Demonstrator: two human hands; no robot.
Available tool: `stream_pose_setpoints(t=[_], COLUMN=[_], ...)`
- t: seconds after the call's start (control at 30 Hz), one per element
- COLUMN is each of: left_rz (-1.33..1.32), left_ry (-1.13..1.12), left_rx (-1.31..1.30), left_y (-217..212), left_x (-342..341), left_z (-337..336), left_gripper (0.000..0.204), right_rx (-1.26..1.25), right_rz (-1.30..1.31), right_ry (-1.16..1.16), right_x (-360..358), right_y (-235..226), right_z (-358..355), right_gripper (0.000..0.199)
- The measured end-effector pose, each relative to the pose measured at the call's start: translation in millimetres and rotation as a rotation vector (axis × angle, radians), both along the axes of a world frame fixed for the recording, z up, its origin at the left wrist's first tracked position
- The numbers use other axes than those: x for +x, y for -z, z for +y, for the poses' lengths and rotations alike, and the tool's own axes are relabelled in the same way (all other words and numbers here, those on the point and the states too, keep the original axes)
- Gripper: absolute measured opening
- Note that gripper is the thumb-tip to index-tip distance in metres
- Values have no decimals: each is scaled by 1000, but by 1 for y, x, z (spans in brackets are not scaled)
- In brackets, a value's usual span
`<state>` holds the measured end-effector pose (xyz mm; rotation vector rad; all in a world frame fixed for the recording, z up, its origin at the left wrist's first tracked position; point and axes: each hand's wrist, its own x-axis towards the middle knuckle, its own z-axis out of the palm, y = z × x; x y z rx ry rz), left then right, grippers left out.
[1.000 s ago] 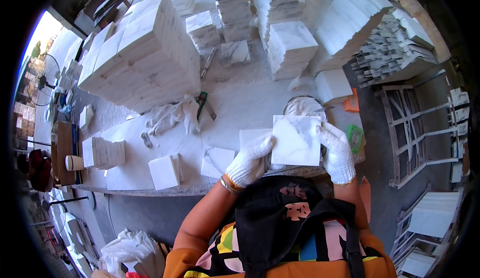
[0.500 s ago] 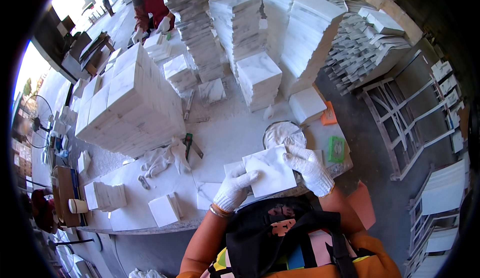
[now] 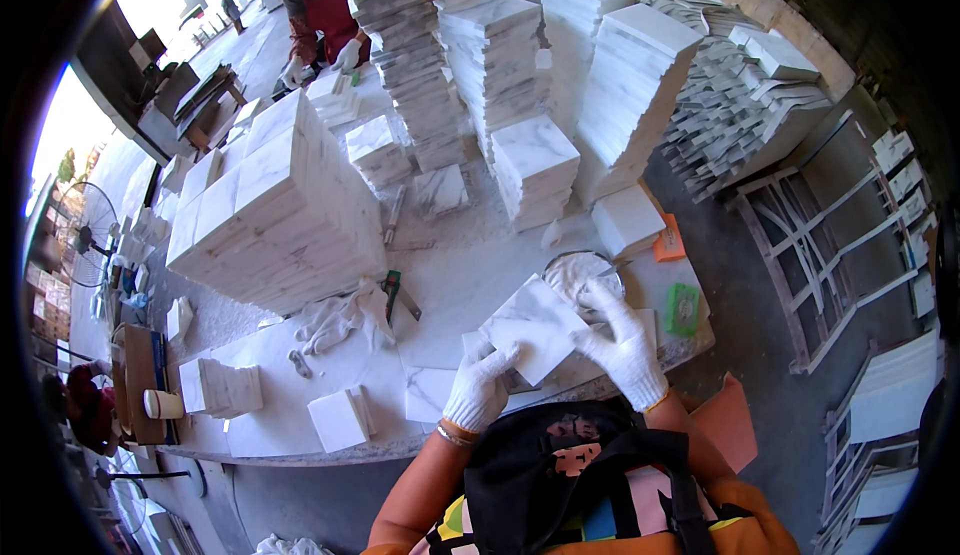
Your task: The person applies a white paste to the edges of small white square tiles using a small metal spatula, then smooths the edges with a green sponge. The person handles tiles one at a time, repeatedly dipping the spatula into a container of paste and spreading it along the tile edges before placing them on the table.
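My left hand [image 3: 478,387], in a white knitted glove, is closed on the near left edge of a square white marble tile [image 3: 535,327], held tilted just above the table. My right hand [image 3: 625,343], gloved alike, stretches past the tile's right side with its thumb spread toward the tile's edge. Its fingers reach over a round metal-rimmed dish [image 3: 620,273] of white material; whether they touch the contents I cannot make out. More tiles lie flat beneath the held one. Right of the dish sit a green box [image 3: 683,308] and an orange block [image 3: 669,239].
Tall tile stacks [image 3: 640,85] stand across the table's far side, with a broad tile block [image 3: 270,215] at left. Nearer lie a cloth glove [image 3: 345,323], a green-handled tool [image 3: 392,293] and small tile piles [image 3: 338,418]. Another person [image 3: 330,15] works beyond. A metal frame [image 3: 800,255] stands right.
My right hand has left the tile's upper right edge and reached forward over the dish. The tile has turned and tilted in my left hand. The whole view has shifted slightly.
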<state>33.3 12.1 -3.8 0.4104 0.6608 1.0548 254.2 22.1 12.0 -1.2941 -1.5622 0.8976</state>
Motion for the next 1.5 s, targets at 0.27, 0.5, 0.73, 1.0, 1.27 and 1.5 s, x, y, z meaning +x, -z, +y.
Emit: stream_pose_setpoints(t=[0.27, 0.5, 0.73, 1.0, 1.27, 1.5], left_rz=[-143, -130, -3, 10, 41, 19], left_ry=[-30, 49, 25, 19, -21, -89], left_rx=[-71, -67, -20, -12, 4, -13], left_y=[10, 7, 3, -5, -4, -2], left_x=[0, -15, -18, -16, -16, -17], left_z=[-6, -18, -19, -20, -20, -20], left_gripper=[52, 47, 47, 45, 42, 42], right_rx=[-492, -300, -392, -384, -471, -666], right_rz=[424, 356, 421, 398, 508, 409], right_ry=[-60, -103, -147, -140, -140, -238], right_x=[-6, -12, -22, -19, -15, -3], right_y=[-11, -6, -16, -12, 9, -2], right_z=[1, 18, 27, 29, 18, -2], right_gripper=[44, 33, 31, 29, 32, 45])
